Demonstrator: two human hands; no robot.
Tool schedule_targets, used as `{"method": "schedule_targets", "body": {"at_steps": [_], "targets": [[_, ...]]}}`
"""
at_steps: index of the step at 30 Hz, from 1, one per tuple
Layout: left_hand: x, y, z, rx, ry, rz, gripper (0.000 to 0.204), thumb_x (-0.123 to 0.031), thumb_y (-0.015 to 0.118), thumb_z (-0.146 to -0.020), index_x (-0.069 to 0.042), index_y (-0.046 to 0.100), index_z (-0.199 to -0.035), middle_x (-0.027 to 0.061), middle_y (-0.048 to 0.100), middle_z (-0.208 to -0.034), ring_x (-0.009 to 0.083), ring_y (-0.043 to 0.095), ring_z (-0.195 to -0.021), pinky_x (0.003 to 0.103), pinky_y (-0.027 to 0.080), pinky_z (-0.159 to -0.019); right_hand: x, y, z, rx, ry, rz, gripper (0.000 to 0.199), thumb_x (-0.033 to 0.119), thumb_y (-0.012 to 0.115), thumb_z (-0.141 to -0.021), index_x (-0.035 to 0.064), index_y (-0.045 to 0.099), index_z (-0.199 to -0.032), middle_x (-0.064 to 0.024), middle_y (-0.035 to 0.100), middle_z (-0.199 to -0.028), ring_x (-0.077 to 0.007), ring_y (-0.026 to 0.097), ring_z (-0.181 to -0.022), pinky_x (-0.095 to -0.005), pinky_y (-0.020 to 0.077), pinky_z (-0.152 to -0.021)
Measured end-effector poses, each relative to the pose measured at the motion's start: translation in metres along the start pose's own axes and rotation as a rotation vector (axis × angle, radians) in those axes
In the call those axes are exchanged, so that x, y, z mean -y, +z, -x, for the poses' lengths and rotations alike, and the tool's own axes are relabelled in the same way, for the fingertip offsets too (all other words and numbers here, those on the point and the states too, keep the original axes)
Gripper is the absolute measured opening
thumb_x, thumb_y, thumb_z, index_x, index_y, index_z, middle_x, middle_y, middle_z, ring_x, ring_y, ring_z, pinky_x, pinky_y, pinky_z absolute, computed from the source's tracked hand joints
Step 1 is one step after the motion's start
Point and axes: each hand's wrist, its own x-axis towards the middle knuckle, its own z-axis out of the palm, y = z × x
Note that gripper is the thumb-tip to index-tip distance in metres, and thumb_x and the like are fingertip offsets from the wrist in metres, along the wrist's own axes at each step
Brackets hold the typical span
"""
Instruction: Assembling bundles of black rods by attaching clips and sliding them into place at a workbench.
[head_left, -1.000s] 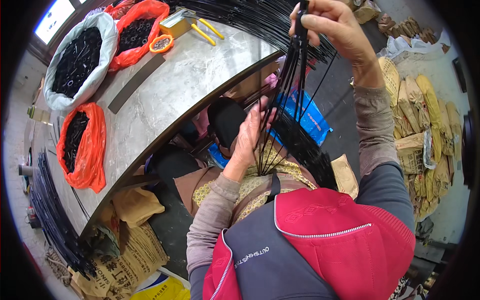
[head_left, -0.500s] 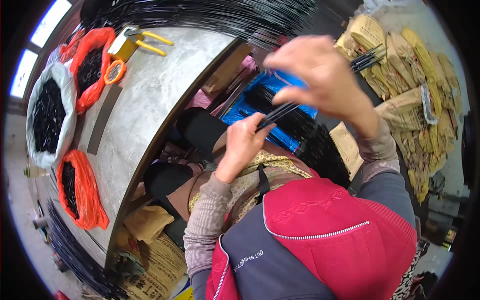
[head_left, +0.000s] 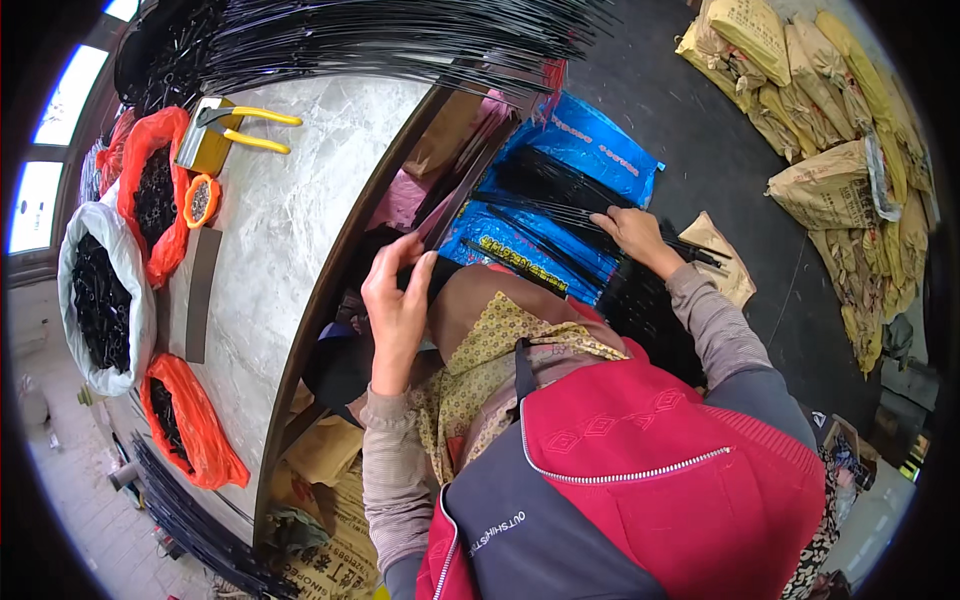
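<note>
The grey table (head_left: 275, 200) is bearing rods (head_left: 380, 50), a box (head_left: 208, 152), pliers (head_left: 258, 142), a cup (head_left: 190, 205), a strip (head_left: 204, 300), a white bag (head_left: 142, 320) and two red bags (head_left: 215, 460). The floor (head_left: 715, 150) is carrying piled sacks (head_left: 815, 110); a blue sheet (head_left: 600, 135) is lying under a black bundle (head_left: 560, 180).

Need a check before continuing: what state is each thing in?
Left hand: open, apparently empty
Right hand: curled over black rods, grip unclear
Pliers: handles apart
White bag: open, filled
Two red bags: open, filled
Orange dish: open, filled
Blue sheeting: spread beneath black rods
</note>
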Motion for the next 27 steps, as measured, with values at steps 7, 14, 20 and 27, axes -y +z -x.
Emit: {"method": "schedule_targets", "body": {"at_steps": [7, 14, 20, 27], "targets": [[0.019, -0.002, 0.032, 0.046, -0.188, 0.036, 0.028, -0.004, 0.076, -0.096, 0.004, 0.071, -0.122, 0.0088, 0.074, -0.106, 0.0146, 0.07, -0.097, 0.029, 0.056, -0.088, -0.03, 0.117, 0.009, 0.076, 0.178, -0.118, 0.045, 0.05, 0.06, -0.103, 0.0066, 0.07, -0.1, -0.0232, 0.073, -0.093, -0.0456, 0.071, -0.088, -0.0588, 0.0525, -0.071], [0.023, -0.002, 0.05, 0.03, -0.272, -0.023, 0.026, -0.005, 0.075, -0.097, 0.004, 0.071, -0.121, 0.0078, 0.071, -0.107, 0.0137, 0.068, -0.098, 0.028, 0.053, -0.089, -0.046, 0.191, 0.041, 0.383, 0.393, -0.021, 0.057, 0.042, 0.074, -0.092, 0.0078, 0.062, -0.136, -0.0208, 0.07, -0.126, -0.0426, 0.067, -0.116, -0.0552, 0.0523, -0.098], [0.022, -0.006, 0.059, -0.006, -0.269, -0.02, 0.025, -0.007, 0.075, -0.097, 0.003, 0.072, -0.119, 0.0063, 0.072, -0.1, 0.0125, 0.067, -0.092, 0.027, 0.054, -0.085, -0.031, 0.21, 0.012, 0.444, 0.113, -0.287, 0.031, 0.035, 0.074, -0.088, 0.0047, 0.077, -0.091, -0.0239, 0.073, -0.09, -0.0391, 0.073, -0.09, -0.051, 0.0555, -0.075], [0.029, -0.009, 0.07, 0.06, -0.223, 0.03, 0.029, -0.008, 0.078, -0.094, 0.005, 0.071, -0.119, 0.0113, 0.072, -0.1, 0.0178, 0.07, -0.094, 0.03, 0.056, -0.085, 0.046, 0.14, -0.035, 0.309, -0.277, -0.308, 0.031, 0.032, 0.074, -0.092, 0.0041, 0.074, -0.104, -0.0251, 0.074, -0.099, -0.0461, 0.07, -0.093, -0.0561, 0.0537, -0.081]]}}
